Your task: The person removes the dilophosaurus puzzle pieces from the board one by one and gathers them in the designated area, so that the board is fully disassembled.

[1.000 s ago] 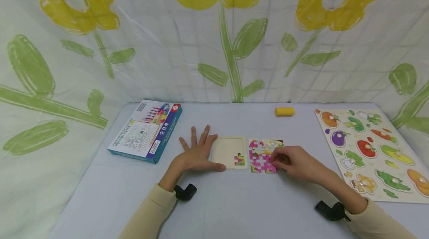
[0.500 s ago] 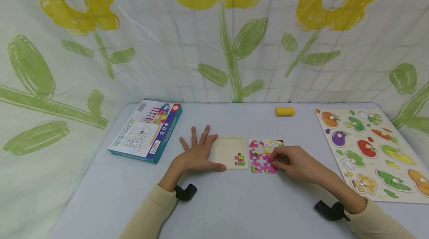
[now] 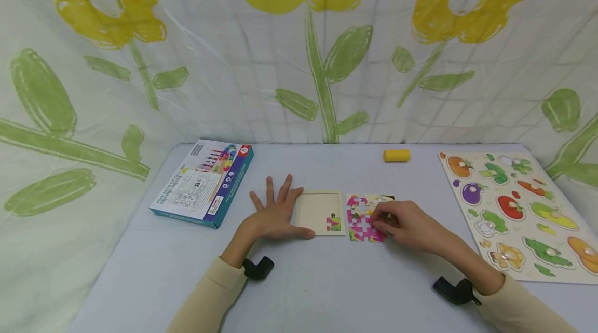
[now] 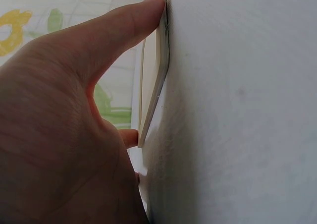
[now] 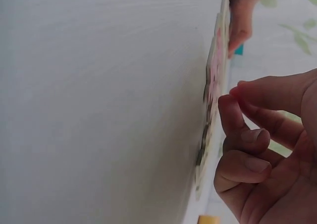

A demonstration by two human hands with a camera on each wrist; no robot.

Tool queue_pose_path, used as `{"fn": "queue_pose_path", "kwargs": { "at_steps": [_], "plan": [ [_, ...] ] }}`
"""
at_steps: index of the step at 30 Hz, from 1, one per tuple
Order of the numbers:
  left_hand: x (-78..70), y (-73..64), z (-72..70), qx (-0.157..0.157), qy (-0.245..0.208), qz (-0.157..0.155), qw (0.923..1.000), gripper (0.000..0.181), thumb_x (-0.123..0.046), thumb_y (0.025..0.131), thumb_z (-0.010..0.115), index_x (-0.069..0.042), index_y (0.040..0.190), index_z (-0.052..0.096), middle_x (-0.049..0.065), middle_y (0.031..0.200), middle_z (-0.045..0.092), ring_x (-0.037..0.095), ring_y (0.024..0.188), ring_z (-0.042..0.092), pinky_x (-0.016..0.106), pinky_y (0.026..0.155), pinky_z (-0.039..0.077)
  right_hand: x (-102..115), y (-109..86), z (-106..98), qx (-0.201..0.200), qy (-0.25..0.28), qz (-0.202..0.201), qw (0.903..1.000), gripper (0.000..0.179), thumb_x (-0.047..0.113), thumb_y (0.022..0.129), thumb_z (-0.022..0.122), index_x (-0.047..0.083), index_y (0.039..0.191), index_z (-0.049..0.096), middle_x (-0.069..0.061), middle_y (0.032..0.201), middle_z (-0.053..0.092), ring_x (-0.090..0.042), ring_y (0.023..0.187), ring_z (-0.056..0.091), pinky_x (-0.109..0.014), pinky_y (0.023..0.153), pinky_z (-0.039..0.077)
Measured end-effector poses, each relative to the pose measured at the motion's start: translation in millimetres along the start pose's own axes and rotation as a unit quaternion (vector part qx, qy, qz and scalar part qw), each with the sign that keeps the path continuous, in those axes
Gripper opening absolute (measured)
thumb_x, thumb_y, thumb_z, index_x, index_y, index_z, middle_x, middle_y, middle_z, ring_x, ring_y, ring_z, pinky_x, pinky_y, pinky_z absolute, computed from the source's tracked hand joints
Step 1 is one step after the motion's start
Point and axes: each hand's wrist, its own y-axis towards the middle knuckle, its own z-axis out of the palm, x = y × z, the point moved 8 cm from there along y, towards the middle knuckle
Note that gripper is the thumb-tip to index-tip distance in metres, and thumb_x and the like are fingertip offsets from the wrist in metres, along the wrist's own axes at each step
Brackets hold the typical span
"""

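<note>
My left hand (image 3: pixel 275 217) lies spread at the left side of a square wooden puzzle tray (image 3: pixel 310 208), straight thumb and forefinger touching its edge. The left wrist view shows the thumb (image 4: pixel 136 21) along the tray's rim. One green and pink piece sits in the tray's lower right corner. To the right, a flat group of joined jigsaw pieces (image 3: pixel 357 219), mostly pink, lies on the table. My right hand (image 3: pixel 408 226) is over its right part, thumb and forefinger tips pinched together on a puzzle piece mostly hidden by them; the other fingers curl in.
A flat cardboard box (image 3: pixel 201 182) lies at the back left. A yellow cylinder (image 3: pixel 396 155) rests near the table's back edge. On the right is a wooden vegetable board (image 3: pixel 518 213) with knobbed pieces. Behind the table hangs a flower-printed curtain (image 3: pixel 210 63).
My right hand stayed still at first, then shifted slightly left over the pink pieces, its wrist moving along. The left hand and the tray have not moved.
</note>
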Motion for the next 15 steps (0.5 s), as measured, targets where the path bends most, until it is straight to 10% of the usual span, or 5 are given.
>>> {"fn": "queue_pose_path", "kwargs": {
  "at_steps": [15],
  "plan": [
    [1.7,0.5,1.4,0.003,-0.001,0.007,1.0000,0.114,-0.068,0.079,0.078,-0.019,0.167,0.025,0.012,0.181,-0.010,0.055,0.159,-0.028,0.090,0.110,-0.019,32.6,40.1,24.2,0.039,0.032,-0.048,0.9975,0.008,0.011,0.098,0.074,0.013,0.105,0.073,0.009,0.081,0.066,-0.001,0.061,0.053,-0.022,0.058,0.049]
  ]
}}
